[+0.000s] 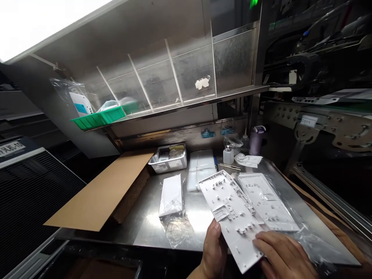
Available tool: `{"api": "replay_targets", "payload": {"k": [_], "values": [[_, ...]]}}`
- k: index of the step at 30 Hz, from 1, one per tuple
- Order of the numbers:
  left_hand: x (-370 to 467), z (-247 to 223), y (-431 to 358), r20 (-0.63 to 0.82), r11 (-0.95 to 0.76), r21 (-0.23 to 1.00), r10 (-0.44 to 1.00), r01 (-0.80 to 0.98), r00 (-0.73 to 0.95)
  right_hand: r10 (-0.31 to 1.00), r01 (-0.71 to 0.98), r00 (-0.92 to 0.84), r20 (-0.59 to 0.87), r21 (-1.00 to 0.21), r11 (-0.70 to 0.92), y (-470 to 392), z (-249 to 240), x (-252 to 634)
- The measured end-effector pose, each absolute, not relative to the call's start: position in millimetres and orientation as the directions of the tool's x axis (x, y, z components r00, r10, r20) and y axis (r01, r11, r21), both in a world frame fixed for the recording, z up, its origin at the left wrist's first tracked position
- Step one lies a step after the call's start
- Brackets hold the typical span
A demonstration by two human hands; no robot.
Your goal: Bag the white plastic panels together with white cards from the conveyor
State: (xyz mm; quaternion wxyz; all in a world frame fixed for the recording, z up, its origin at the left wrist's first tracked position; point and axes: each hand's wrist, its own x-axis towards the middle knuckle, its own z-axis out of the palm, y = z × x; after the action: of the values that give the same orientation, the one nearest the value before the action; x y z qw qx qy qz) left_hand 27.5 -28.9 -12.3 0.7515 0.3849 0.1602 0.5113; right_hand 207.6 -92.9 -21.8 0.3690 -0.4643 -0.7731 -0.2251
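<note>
The moulded plastic panel (232,211) between the left hand (213,252) and the right hand (283,255) is plain white, its raised ribs the same white. Just beyond the right hand, a second panel (267,201) is white too, under clear film. The tabletop (145,217) around both hands is bare grey steel with pale glare. Left of the left hand lies a white packet (171,195) in clear wrap; farther left, a plain brown cardboard sheet (104,193). High above it, a bright green tray (99,118).
</note>
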Motion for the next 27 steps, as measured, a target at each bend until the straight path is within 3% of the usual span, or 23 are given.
{"api": "replay_targets", "payload": {"k": [6,13,22,27], "values": [[26,-4,-28,0.149,0.162,0.759,0.900,-0.631,0.410,0.566,0.865,-0.311,0.763,-0.019,0.501,-93,-30,209],[22,-5,-32,0.140,0.162,0.797,0.888,-0.582,0.439,0.611,0.866,-0.397,0.685,0.058,0.497,-95,-29,213],[16,-14,-31,0.217,0.057,0.864,0.855,-0.500,0.471,0.654,0.883,-0.275,0.704,-0.083,0.461,-94,-34,207],[13,-14,-29,0.181,0.004,0.926,0.873,-0.378,0.452,0.695,0.897,-0.291,0.658,-0.065,0.437,-94,-29,203]]}}
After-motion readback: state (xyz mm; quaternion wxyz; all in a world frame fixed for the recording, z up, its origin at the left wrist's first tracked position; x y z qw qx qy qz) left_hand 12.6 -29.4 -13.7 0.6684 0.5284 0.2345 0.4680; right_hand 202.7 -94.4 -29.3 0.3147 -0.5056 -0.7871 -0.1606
